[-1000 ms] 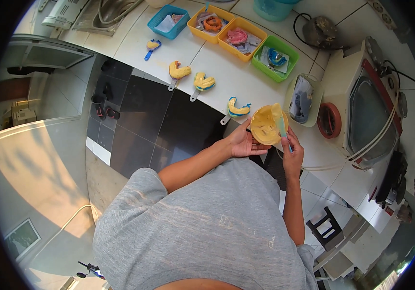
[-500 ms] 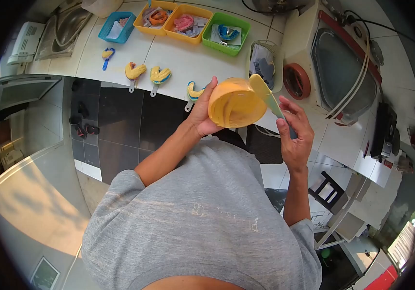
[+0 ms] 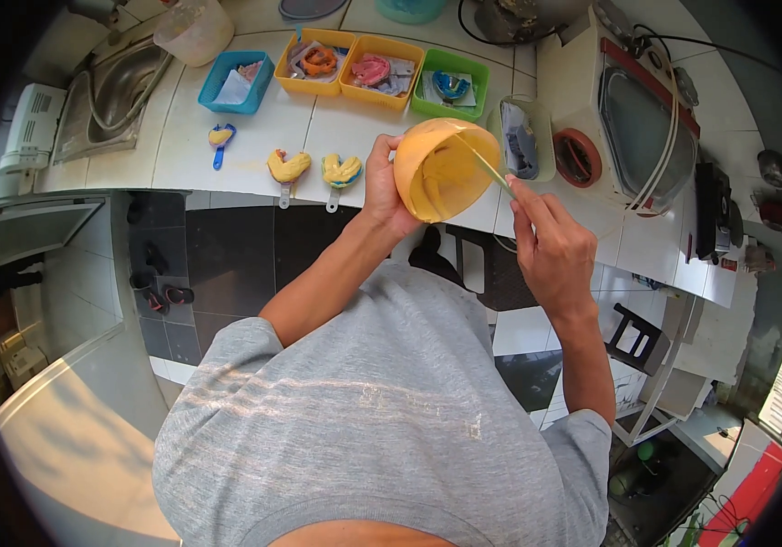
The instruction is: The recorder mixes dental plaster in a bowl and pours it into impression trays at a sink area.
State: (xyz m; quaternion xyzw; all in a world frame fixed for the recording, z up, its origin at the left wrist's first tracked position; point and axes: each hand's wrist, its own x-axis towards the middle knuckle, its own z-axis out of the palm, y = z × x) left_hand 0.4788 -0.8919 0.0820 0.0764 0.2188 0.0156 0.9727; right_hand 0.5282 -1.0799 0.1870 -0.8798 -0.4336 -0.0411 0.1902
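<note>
Your left hand (image 3: 385, 190) grips the side of the yellow bowl (image 3: 416, 157), tilted with its opening toward you near the front edge of the tabletop (image 3: 163, 166). Your right hand (image 3: 555, 239) pinches a thin spatula (image 3: 489, 168), its blade across that opening, while two paste-filled trays (image 3: 342, 171) lie to the left.

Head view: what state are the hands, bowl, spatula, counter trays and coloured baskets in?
Left hand: gripping the bowl.
Right hand: gripping the spatula.
Bowl: tilted, smeared yellow inside.
Spatula: across the bowl's opening, contact unclear.
Left grey-handled tray: resting, coated yellow.
Right grey-handled tray: resting, coated yellow.
Blue-handled tray: resting, coated yellow.
Coloured baskets: upright, open, holding things.
</note>
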